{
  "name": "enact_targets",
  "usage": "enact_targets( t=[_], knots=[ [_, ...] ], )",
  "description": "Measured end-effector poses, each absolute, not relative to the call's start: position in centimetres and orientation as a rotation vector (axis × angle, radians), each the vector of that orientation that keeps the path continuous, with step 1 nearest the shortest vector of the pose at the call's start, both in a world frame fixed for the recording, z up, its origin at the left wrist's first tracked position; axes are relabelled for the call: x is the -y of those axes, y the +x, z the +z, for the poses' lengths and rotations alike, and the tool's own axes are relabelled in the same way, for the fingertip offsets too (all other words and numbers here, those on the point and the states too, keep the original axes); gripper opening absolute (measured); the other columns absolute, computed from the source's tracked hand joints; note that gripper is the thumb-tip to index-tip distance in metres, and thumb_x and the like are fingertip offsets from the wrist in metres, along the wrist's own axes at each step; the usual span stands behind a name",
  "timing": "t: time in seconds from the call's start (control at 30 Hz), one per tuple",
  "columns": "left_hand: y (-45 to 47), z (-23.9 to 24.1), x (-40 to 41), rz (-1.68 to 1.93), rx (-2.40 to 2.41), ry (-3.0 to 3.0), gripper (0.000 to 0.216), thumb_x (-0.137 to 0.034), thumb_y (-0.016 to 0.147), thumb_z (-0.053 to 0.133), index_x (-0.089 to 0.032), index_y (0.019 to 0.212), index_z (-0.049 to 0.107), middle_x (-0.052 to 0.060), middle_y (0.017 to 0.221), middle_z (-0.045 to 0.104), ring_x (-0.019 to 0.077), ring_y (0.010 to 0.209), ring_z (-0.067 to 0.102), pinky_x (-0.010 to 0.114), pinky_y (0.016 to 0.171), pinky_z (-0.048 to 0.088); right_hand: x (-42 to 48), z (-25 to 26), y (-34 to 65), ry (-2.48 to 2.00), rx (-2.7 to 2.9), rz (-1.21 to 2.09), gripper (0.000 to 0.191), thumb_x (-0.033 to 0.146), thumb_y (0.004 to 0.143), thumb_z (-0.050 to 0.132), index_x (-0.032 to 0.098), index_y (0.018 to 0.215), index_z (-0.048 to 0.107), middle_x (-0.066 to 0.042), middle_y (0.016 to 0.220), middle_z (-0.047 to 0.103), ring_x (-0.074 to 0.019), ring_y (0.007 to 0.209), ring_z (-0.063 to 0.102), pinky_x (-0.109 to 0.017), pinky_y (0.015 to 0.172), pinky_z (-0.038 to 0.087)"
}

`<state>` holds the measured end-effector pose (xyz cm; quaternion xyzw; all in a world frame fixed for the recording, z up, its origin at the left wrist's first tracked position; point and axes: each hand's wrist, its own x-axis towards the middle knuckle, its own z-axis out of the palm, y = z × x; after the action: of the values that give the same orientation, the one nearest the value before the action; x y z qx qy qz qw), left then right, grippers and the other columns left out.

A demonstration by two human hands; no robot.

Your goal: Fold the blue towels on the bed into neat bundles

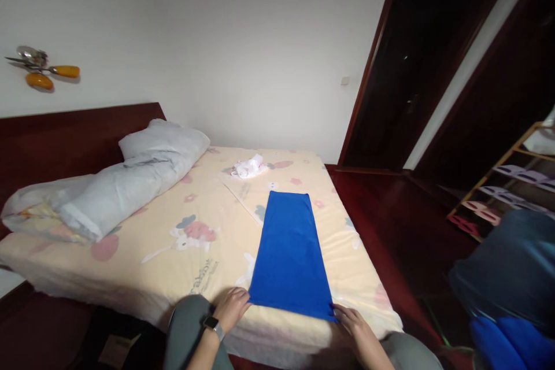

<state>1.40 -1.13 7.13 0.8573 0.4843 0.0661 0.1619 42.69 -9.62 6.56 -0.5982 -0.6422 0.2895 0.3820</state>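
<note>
A flat blue piece of cloth (288, 248), long and folded into a neat strip, lies on the bed (173, 266) near its front edge. Its narrower-looking end points away from me toward the wall. My left hand (234, 305), with a watch (212, 324) on the wrist, pinches the near left corner of the cloth. At the near right corner, my right hand (350, 324) grips the fabric between thumb and fingers. The near edge is stretched straight between both hands.
Farther back on the bed is a crumpled white plastic bag (250, 166). A rolled grey-white quilt (134, 179) lies along the headboard (78, 133). To the right stand a shoe rack (498, 170) with slippers and a dark draped object (507, 266). A dark door (416, 69) is behind.
</note>
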Motion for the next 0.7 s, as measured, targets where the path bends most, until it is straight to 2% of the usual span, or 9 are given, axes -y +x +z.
enact_targets(
  t=[0.07,0.17,0.23,0.3,0.37,0.43,0.5,0.6,0.7],
  knots=[
    [1.4,7.2,1.4,0.178,-1.378,2.450,0.023,-0.026,0.098,0.049,-0.025,0.098,0.073,0.004,0.106,0.075,0.0245,0.105,0.066,0.038,0.098,0.049,9.6,6.3,42.4,-1.551,1.637,0.711,0.028,0.037,0.074,0.063,0.051,0.092,0.079,0.001,0.119,0.079,-0.0402,0.117,0.070,-0.054,0.103,0.056],
    [1.7,6.6,1.6,0.175,-1.356,2.436,0.021,-0.017,0.091,0.054,-0.025,0.097,0.073,0.004,0.108,0.074,0.0247,0.106,0.066,0.039,0.098,0.049,9.1,5.5,41.8,-1.597,1.660,0.707,0.027,0.029,0.068,0.062,0.044,0.081,0.081,-0.002,0.107,0.081,-0.0429,0.108,0.072,-0.056,0.098,0.058],
    [1.8,5.7,1.5,0.235,-1.330,2.391,0.028,-0.011,0.084,0.057,-0.026,0.100,0.074,0.003,0.112,0.075,0.0238,0.110,0.065,0.038,0.100,0.049,8.7,4.7,41.6,-1.633,1.683,0.723,0.026,0.026,0.067,0.061,0.040,0.076,0.080,-0.003,0.100,0.082,-0.0429,0.103,0.074,-0.056,0.096,0.058],
    [1.8,4.8,1.1,0.346,-1.314,2.293,0.032,-0.007,0.079,0.058,-0.027,0.098,0.075,0.002,0.115,0.075,0.0221,0.113,0.065,0.035,0.104,0.048,8.5,3.8,41.7,-1.659,1.702,0.729,0.025,0.027,0.069,0.059,0.039,0.077,0.080,-0.003,0.101,0.082,-0.0409,0.105,0.074,-0.055,0.098,0.058],
    [1.7,3.9,0.7,0.457,-1.322,2.153,0.027,-0.011,0.080,0.059,-0.026,0.094,0.075,0.002,0.116,0.076,0.0208,0.114,0.066,0.032,0.105,0.048,8.5,2.9,42.1,-1.662,1.707,0.747,0.026,0.034,0.074,0.058,0.035,0.085,0.081,-0.005,0.108,0.082,-0.0374,0.110,0.072,-0.052,0.104,0.056],
    [1.5,3.2,0.1,0.524,-1.358,1.999,0.019,-0.021,0.086,0.058,-0.024,0.094,0.075,0.004,0.110,0.078,0.0208,0.107,0.069,0.030,0.099,0.051,8.4,2.4,42.4,-1.660,1.660,0.778,0.034,0.046,0.080,0.056,0.029,0.097,0.081,-0.010,0.119,0.079,-0.0344,0.118,0.070,-0.049,0.110,0.053],
    [1.5,2.7,-0.3,0.569,-1.394,1.865,0.021,-0.036,0.090,0.056,-0.023,0.094,0.073,0.005,0.099,0.078,0.0207,0.096,0.071,0.028,0.088,0.053,8.2,2.3,42.6,-1.661,1.585,0.840,0.046,0.055,0.086,0.052,0.023,0.105,0.079,-0.013,0.123,0.077,-0.0324,0.119,0.069,-0.045,0.111,0.052],
    [2.1,1.9,-0.9,0.643,-1.472,1.655,0.041,-0.061,0.088,0.054,-0.022,0.084,0.066,0.001,0.075,0.072,0.0183,0.074,0.070,0.026,0.067,0.051,7.5,2.4,42.5,-1.674,1.531,0.918,0.048,0.060,0.090,0.049,0.023,0.103,0.076,-0.012,0.113,0.080,-0.0305,0.108,0.073,-0.041,0.100,0.056],
    [3.1,1.0,-1.2,0.705,-1.479,1.389,0.059,-0.083,0.076,0.052,-0.024,0.081,0.056,-0.006,0.058,0.059,0.0138,0.046,0.060,0.024,0.046,0.040,6.6,2.2,42.2,-1.706,1.498,0.908,0.046,0.062,0.088,0.047,0.025,0.095,0.073,-0.011,0.106,0.081,-0.0299,0.101,0.075,-0.039,0.094,0.056]
  ],
)
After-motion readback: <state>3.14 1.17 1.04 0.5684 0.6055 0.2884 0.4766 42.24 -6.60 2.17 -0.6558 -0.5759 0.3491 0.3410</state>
